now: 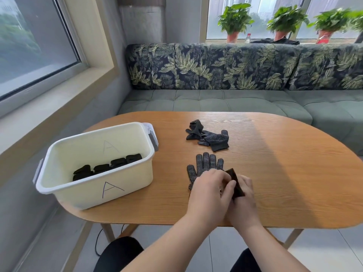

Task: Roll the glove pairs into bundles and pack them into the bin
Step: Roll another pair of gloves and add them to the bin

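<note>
A black dotted glove pair [205,163] lies flat on the wooden table [284,173], fingers pointing away from me. My left hand [209,190] and my right hand [244,195] meet at its cuff end, both pinching the dark cuff [235,183], which is folded up off the table. A second loose pair of black gloves [210,137] lies crumpled farther back. The cream plastic bin [94,195], marked "A", stands at the left with several rolled black bundles [107,167] inside.
A green sofa [225,103] with leaf-print cushions runs behind the table. Potted plants [234,20] and bottles stand on the window sill. A window ledge runs along the left wall. My knees show under the table's near edge.
</note>
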The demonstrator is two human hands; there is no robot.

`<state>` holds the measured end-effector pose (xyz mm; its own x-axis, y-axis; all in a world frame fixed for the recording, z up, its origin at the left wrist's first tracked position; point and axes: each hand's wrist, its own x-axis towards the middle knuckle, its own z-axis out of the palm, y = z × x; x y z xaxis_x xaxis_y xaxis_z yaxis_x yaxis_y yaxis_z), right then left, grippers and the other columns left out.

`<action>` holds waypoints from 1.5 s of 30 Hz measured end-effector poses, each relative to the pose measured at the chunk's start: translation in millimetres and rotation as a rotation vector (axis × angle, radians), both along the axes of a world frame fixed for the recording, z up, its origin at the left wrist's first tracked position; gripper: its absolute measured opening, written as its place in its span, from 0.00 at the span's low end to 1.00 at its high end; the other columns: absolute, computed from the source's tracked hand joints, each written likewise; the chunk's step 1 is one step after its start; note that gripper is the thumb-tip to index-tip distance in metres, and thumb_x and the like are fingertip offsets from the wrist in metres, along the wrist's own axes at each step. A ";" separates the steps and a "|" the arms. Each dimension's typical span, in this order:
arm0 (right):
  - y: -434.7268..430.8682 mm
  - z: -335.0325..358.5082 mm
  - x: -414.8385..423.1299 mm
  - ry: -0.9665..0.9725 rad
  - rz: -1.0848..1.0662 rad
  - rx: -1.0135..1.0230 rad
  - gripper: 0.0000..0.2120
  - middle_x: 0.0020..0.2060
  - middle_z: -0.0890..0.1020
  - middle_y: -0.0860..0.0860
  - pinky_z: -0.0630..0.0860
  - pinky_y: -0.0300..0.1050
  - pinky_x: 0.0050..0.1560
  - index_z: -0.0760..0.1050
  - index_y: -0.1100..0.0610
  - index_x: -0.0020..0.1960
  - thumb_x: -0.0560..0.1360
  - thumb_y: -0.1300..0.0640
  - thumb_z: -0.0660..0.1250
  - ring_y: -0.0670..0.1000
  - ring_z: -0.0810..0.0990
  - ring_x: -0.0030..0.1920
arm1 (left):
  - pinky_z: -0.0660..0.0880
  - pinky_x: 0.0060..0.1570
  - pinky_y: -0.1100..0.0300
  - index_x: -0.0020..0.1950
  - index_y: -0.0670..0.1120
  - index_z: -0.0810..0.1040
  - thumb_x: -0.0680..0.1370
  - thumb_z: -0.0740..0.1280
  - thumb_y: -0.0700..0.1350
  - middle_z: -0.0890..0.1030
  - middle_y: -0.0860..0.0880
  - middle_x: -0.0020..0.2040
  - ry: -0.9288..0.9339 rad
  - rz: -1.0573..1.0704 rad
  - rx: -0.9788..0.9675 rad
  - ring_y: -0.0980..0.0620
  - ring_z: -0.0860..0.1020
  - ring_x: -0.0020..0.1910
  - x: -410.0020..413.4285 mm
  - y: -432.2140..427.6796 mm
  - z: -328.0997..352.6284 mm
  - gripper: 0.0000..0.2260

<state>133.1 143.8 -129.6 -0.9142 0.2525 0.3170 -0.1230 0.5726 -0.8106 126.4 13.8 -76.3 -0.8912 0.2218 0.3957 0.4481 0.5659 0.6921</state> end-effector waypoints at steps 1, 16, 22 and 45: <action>2.6 -0.4 -1.9 -0.032 -0.049 -0.120 0.03 0.54 0.77 0.32 0.78 0.56 0.56 0.80 0.44 0.53 0.83 0.49 0.67 0.54 0.80 0.57 | 0.75 0.62 0.51 0.58 0.53 0.81 0.84 0.65 0.55 0.79 0.57 0.57 0.038 0.004 -0.045 0.54 0.77 0.59 -0.9 -2.8 -8.1 0.09; 13.9 30.0 -7.1 -0.178 -0.335 -0.593 0.17 0.46 0.82 0.46 0.68 0.45 0.59 0.80 0.54 0.48 0.83 0.41 0.67 0.54 0.79 0.54 | 0.34 0.83 0.55 0.88 0.56 0.51 0.86 0.47 0.68 0.45 0.56 0.88 -0.013 -0.216 -0.794 0.54 0.39 0.86 -18.3 -114.7 -54.4 0.33; 15.6 33.0 -5.1 -0.288 -0.226 -0.651 0.24 0.55 0.77 0.52 0.63 0.47 0.66 0.79 0.60 0.65 0.86 0.42 0.59 0.52 0.72 0.60 | 0.39 0.84 0.52 0.88 0.53 0.49 0.84 0.47 0.71 0.45 0.55 0.88 -0.025 -0.182 -0.777 0.56 0.38 0.86 -16.2 -115.1 -56.4 0.37; -15.9 130.7 -91.8 0.028 0.174 0.019 0.14 0.40 0.87 0.34 0.76 0.32 0.50 0.85 0.37 0.44 0.74 0.57 0.81 0.35 0.84 0.44 | 0.58 0.81 0.50 0.80 0.51 0.70 0.83 0.55 0.70 0.68 0.53 0.79 0.055 -0.117 -0.641 0.48 0.60 0.81 -13.6 -121.8 -59.3 0.33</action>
